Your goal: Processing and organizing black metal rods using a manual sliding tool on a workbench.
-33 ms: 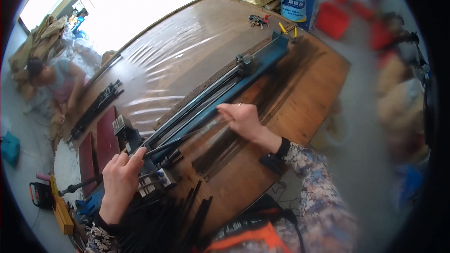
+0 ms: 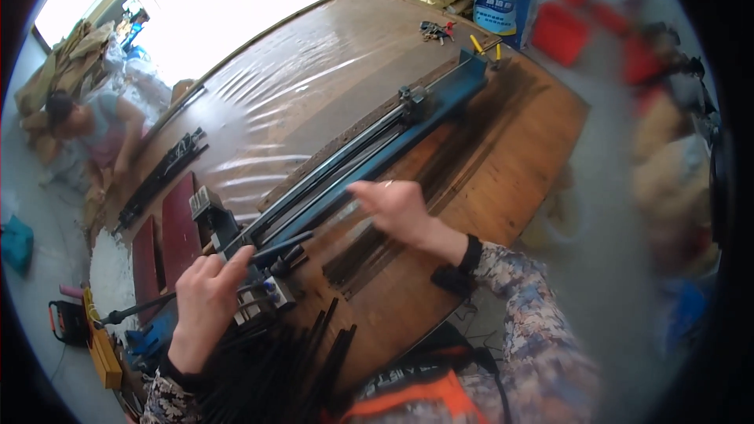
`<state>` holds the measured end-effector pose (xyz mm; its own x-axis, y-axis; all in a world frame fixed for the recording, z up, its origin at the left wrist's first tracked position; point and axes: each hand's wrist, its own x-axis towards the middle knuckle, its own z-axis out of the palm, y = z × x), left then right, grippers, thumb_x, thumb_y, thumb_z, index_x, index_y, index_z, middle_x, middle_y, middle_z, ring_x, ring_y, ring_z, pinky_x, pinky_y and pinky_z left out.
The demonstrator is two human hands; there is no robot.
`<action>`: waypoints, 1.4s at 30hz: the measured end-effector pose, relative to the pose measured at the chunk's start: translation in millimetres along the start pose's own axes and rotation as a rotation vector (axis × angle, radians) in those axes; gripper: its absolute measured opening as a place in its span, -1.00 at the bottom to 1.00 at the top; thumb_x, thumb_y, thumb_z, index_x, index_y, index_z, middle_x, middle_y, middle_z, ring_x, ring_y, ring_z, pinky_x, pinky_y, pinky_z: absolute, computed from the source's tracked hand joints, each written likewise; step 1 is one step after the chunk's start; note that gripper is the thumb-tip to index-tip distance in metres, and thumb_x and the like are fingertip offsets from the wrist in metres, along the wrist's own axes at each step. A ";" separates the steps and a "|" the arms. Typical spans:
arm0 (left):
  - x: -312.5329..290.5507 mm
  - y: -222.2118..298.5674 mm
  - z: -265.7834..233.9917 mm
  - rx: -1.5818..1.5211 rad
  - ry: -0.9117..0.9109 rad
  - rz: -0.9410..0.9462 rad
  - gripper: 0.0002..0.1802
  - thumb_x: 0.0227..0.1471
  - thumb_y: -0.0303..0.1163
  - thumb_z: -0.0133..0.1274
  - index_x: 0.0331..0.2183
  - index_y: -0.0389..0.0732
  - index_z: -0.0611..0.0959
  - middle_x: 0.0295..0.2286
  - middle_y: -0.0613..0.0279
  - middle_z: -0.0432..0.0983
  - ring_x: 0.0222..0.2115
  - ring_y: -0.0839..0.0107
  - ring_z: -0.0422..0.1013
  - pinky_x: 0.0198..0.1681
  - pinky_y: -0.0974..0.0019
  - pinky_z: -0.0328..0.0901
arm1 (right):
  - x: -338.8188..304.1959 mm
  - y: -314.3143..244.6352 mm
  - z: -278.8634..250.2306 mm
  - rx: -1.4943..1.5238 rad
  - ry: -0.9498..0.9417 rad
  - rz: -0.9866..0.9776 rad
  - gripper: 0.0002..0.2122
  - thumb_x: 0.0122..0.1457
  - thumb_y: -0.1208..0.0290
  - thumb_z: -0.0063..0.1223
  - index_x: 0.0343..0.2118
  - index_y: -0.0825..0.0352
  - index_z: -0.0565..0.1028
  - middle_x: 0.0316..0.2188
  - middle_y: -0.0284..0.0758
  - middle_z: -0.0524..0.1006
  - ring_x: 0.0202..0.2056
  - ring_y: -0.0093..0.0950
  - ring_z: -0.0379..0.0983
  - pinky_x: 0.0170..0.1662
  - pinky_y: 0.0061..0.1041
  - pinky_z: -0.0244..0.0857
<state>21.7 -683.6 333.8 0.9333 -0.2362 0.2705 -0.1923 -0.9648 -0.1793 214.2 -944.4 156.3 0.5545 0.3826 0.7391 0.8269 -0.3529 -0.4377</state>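
Observation:
My left hand [image 2: 206,298] is closed round a dark slender rod [image 2: 284,246], whose tip points up and right toward my other hand. Its thin rear part runs out toward the lower left. Over the near side of a long blue metal rail jig [image 2: 452,98], my right hand [image 2: 397,210] has its fingers pressed together and slightly smeared. A faint thin streak lies between it and the rod tip; what it pinches cannot be made out. Below my left hand is a grey metal clamp block [image 2: 276,296]. Many thin black rods [image 2: 318,345] lie in front of me.
The wooden table [image 2: 542,122] has plastic film over its far part. Dark red boards [image 2: 179,224] and a black rod bundle [image 2: 161,177] lie left. Keys [image 2: 436,31] and yellow-handled pliers [image 2: 487,49] sit at the far end. Another person [image 2: 98,129] crouches at the left.
My right hand has moved a little left and down, nearer the rod's tip. My left hand has shifted slightly right, still round the rod.

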 end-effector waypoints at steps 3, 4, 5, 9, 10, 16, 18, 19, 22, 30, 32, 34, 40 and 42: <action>-2.5 19.9 -6.4 -0.083 -0.053 0.104 -0.53 -0.03 -0.50 0.18 -0.02 -0.01 0.66 -0.58 0.23 0.32 -0.53 0.22 0.35 -0.48 0.16 0.28 | 27.6 -84.6 -2.2 0.222 0.095 -0.233 -0.59 0.13 0.48 0.25 0.08 0.31 0.53 -0.58 -0.31 0.43 -0.57 -0.42 0.39 -0.48 -0.42 0.31; -7.6 15.5 -10.8 -0.082 -0.059 0.093 -0.53 -0.03 -0.50 0.18 -0.02 -0.01 0.66 -0.58 0.23 0.32 -0.53 0.22 0.35 -0.48 0.16 0.28 | 30.4 -74.9 -6.5 0.234 0.089 -0.234 -0.59 0.13 0.48 0.25 0.08 0.31 0.53 -0.58 -0.31 0.43 -0.57 -0.42 0.39 -0.48 -0.42 0.31; -16.2 3.6 -15.9 -0.020 -0.008 0.026 -0.54 -0.03 -0.51 0.18 -0.03 -0.03 0.67 -0.58 0.22 0.32 -0.53 0.21 0.35 -0.48 0.15 0.28 | 29.3 -58.4 -11.9 0.363 0.063 -0.248 -0.58 0.11 0.48 0.26 0.07 0.32 0.53 -0.57 -0.33 0.41 -0.56 -0.42 0.38 -0.48 -0.43 0.30; -28.5 12.8 -24.1 -0.050 0.033 -0.052 -0.55 -0.05 -0.55 0.18 -0.04 -0.07 0.67 -0.55 0.18 0.33 -0.50 0.19 0.36 -0.45 0.14 0.29 | 28.9 -92.4 8.9 0.437 0.046 -0.273 -0.60 0.10 0.46 0.28 0.04 0.33 0.57 -0.57 -0.37 0.38 -0.56 -0.44 0.34 -0.50 -0.46 0.27; -28.5 19.2 -20.6 -0.078 0.021 -0.024 -0.54 -0.04 -0.55 0.17 -0.03 -0.07 0.66 -0.54 0.18 0.33 -0.49 0.19 0.37 -0.44 0.15 0.29 | 32.4 -107.0 11.4 0.452 0.072 -0.301 -0.63 0.11 0.45 0.27 0.01 0.34 0.59 -0.57 -0.37 0.38 -0.56 -0.45 0.35 -0.50 -0.47 0.26; -137.6 -86.5 -46.2 -0.130 0.174 -0.638 -0.87 0.16 -0.55 0.06 -0.21 -0.23 0.53 -0.44 -0.05 0.49 -0.41 -0.06 0.44 -0.34 0.05 0.32 | 35.4 -36.1 18.9 0.093 -0.125 -0.147 -0.69 0.07 0.62 0.19 -0.09 0.24 0.56 -0.44 -0.25 0.52 -0.37 -0.22 0.50 -0.28 -0.26 0.34; -136.1 -74.7 -79.0 -0.026 0.161 -0.692 -0.89 0.21 -0.54 0.03 -0.19 -0.27 0.53 -0.45 -0.10 0.50 -0.42 -0.11 0.44 -0.35 0.06 0.31 | 34.4 -36.7 32.5 0.220 -0.230 -0.050 -0.85 0.21 0.58 0.12 -0.16 0.32 0.56 -0.37 -0.23 0.59 -0.35 -0.33 0.57 -0.29 -0.39 0.41; -130.8 -74.7 -86.4 0.002 0.227 -0.641 -0.90 0.21 -0.53 0.04 -0.20 -0.28 0.54 -0.44 -0.12 0.49 -0.43 -0.11 0.44 -0.35 0.06 0.32 | 54.2 -47.7 45.9 0.307 -0.308 -0.022 -0.89 0.25 0.55 0.10 -0.18 0.34 0.55 -0.36 -0.25 0.60 -0.37 -0.42 0.58 -0.30 -0.45 0.41; -140.2 -69.8 -110.6 -0.021 0.331 -0.583 -0.89 0.22 -0.51 0.05 -0.21 -0.31 0.56 -0.44 -0.14 0.47 -0.45 -0.09 0.41 -0.37 0.11 0.32 | 105.7 -121.3 63.8 0.612 -0.479 0.022 -0.94 0.31 0.53 0.05 -0.21 0.37 0.51 -0.36 -0.30 0.60 -0.37 -0.55 0.58 -0.30 -0.55 0.42; -222.7 -52.9 -201.7 -0.012 0.256 -0.756 -0.86 0.24 -0.47 0.06 -0.19 -0.33 0.56 -0.45 -0.10 0.46 -0.48 -0.05 0.39 -0.39 0.19 0.31 | 171.4 -210.4 60.5 1.026 -0.416 -0.081 -0.93 0.35 0.56 -0.10 -0.23 0.35 0.46 -0.43 -0.31 0.65 -0.34 -0.49 0.66 -0.32 -0.55 0.53; -240.8 -58.7 -181.1 -0.051 0.238 -0.789 -0.85 0.25 -0.45 0.06 -0.19 -0.33 0.56 -0.45 -0.09 0.47 -0.47 -0.05 0.39 -0.39 0.18 0.31 | 171.6 -215.3 66.5 1.003 -0.414 -0.114 -0.91 0.37 0.56 -0.12 -0.24 0.37 0.46 -0.44 -0.32 0.64 -0.36 -0.51 0.65 -0.34 -0.57 0.52; -250.3 -67.7 -153.7 -0.090 0.275 -0.782 -0.85 0.26 -0.43 0.05 -0.20 -0.32 0.55 -0.45 -0.08 0.45 -0.48 -0.05 0.38 -0.40 0.17 0.30 | 170.0 -214.9 79.0 0.968 -0.460 -0.152 -0.92 0.40 0.53 -0.11 -0.22 0.42 0.41 -0.36 -0.28 0.58 -0.32 -0.51 0.61 -0.24 -0.55 0.50; -244.1 -75.2 -99.9 -0.185 0.285 -0.817 -0.84 0.27 -0.41 0.05 -0.20 -0.31 0.54 -0.49 -0.04 0.39 -0.53 0.08 0.32 -0.43 0.21 0.26 | 159.8 -202.2 109.9 0.942 -0.474 -0.124 -0.91 0.41 0.51 -0.10 -0.23 0.42 0.40 -0.39 -0.31 0.58 -0.33 -0.52 0.59 -0.25 -0.56 0.49; -246.2 -77.4 -96.0 -0.187 0.296 -0.799 -0.84 0.27 -0.41 0.05 -0.20 -0.31 0.54 -0.50 -0.03 0.39 -0.54 0.09 0.31 -0.43 0.21 0.26 | 158.0 -202.4 116.4 0.951 -0.503 -0.136 -0.92 0.40 0.51 -0.10 -0.21 0.42 0.39 -0.40 -0.31 0.58 -0.33 -0.52 0.60 -0.25 -0.57 0.49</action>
<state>-222.3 -561.8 371.9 0.6978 0.5238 0.4885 0.4153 -0.8516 0.3198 145.3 -713.2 302.1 0.2485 0.7514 0.6113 0.4982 0.4421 -0.7459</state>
